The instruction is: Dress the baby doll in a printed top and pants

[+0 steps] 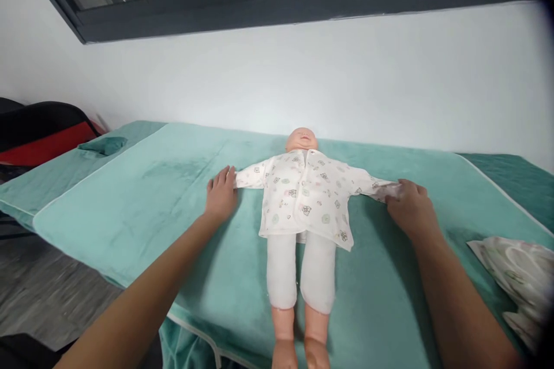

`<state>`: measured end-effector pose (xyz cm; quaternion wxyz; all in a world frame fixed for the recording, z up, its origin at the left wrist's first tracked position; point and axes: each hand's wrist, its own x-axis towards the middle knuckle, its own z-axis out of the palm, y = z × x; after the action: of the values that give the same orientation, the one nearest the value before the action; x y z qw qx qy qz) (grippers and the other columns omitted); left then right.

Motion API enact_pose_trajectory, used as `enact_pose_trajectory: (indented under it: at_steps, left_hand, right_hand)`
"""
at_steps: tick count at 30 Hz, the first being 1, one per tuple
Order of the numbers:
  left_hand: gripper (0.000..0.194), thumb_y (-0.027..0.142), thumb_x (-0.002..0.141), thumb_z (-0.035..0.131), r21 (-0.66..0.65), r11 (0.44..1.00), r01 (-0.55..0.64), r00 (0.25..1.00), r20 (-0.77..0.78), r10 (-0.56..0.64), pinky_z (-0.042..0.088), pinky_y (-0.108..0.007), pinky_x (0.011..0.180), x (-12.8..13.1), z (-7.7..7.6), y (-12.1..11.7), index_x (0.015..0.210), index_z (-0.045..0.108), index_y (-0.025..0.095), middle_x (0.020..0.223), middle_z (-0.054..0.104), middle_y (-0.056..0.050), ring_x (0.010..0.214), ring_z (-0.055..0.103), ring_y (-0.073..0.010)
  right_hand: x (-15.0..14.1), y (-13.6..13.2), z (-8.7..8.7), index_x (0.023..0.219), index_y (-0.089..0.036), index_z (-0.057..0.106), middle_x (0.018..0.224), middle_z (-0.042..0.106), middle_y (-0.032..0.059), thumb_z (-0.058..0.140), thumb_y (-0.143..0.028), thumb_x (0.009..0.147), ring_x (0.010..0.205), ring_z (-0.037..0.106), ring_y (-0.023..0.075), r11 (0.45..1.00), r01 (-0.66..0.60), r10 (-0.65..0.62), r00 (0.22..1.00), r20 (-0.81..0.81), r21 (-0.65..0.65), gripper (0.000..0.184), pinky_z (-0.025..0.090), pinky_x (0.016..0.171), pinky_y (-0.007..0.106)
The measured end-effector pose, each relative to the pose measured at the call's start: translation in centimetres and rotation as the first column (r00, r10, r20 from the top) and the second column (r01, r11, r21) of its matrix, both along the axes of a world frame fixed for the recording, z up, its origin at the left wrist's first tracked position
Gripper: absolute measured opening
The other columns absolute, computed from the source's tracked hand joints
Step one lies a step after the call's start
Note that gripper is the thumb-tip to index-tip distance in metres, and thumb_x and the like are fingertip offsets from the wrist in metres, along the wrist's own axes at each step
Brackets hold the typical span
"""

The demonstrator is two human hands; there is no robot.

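Observation:
A baby doll (302, 139) lies on its back with its head toward the wall and its bare feet toward me. It wears a white printed baby shirt (307, 196), its sleeves stretched out to both sides, and white leg coverings (282, 271). At the end of the sleeve on the left, my left hand (221, 195) has its fingers closed at the cuff, partly hiding it. My right hand (411, 207) grips the bunched cuff of the other sleeve and pulls it out straight. The doll's own hands are hidden.
Under the doll is a bed with a green plush cover (142, 202). A crumpled printed cloth (519, 277) lies at the right edge. Behind stand a white wall (259, 81) and a dark window frame (182, 14). A black and red chair (47, 132) is at far left.

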<state>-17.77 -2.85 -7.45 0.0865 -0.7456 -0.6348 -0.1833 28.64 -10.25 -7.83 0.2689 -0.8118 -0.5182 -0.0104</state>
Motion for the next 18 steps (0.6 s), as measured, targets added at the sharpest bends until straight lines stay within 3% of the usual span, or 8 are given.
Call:
enact_pose_trajectory:
  at_steps: [5,8,11,14,18]
  left_hand:
    - [0.068,0.004,0.089,0.026,-0.086,0.992,-0.091,0.996,-0.010,0.091,0.025,-0.055,0.120,-0.6,0.1,1.5,0.156,0.023,0.009,0.165,0.020,-0.017,0.152,0.023,-0.0293]
    - [0.069,0.001,0.087,0.024,-0.063,0.991,-0.118,0.992,0.043,0.120,0.024,-0.050,0.122,-0.5,-0.1,1.9,0.156,0.024,0.007,0.164,0.024,-0.017,0.152,0.024,-0.0258]
    - [0.068,0.002,0.087,0.025,-0.037,0.990,-0.133,0.987,0.087,0.136,0.025,-0.047,0.122,-0.6,-0.3,2.0,0.155,0.027,0.005,0.161,0.031,-0.018,0.150,0.030,-0.0249]
    - [0.068,0.002,0.087,0.027,-0.026,0.991,-0.134,0.984,0.114,0.136,0.026,-0.046,0.121,-0.6,-0.2,1.9,0.154,0.029,0.005,0.159,0.034,-0.018,0.148,0.033,-0.0252]
    - [0.069,0.002,0.085,0.030,-0.031,0.991,-0.133,0.981,0.137,0.136,0.027,-0.045,0.121,-0.5,0.0,1.6,0.154,0.031,0.007,0.160,0.034,-0.016,0.147,0.034,-0.0263]
  right_hand:
    - [1.8,0.9,-0.7,0.122,-0.013,0.064,0.113,0.070,0.0180,0.058,-0.021,0.079,0.100,0.064,0.0288,0.989,0.118,-0.098,0.975,-0.202,0.089,0.043,0.046,0.085,0.038]
    - [2.2,0.9,-0.7,0.113,-0.015,0.068,0.099,0.072,0.0140,0.059,-0.020,0.076,0.087,0.065,0.0255,0.961,0.220,-0.177,0.955,-0.239,0.168,0.038,0.046,0.078,0.036]
    - [2.1,0.8,-0.7,0.116,-0.011,0.066,0.107,0.069,0.0177,0.054,-0.019,0.075,0.092,0.064,0.0265,0.935,0.259,-0.215,0.957,-0.195,0.242,0.043,0.047,0.083,0.037]
    - [1.4,0.7,-0.6,0.117,-0.010,0.065,0.127,0.062,0.0209,0.049,-0.017,0.076,0.118,0.057,0.0290,0.924,0.221,-0.192,0.974,-0.120,0.312,0.044,0.041,0.101,0.040]
    - [-0.7,0.8,-1.2,0.118,-0.012,0.064,0.136,0.059,0.0182,0.046,-0.028,0.088,0.130,0.050,0.0274,0.938,-0.014,0.011,1.000,0.010,0.346,0.038,0.033,0.114,0.042]
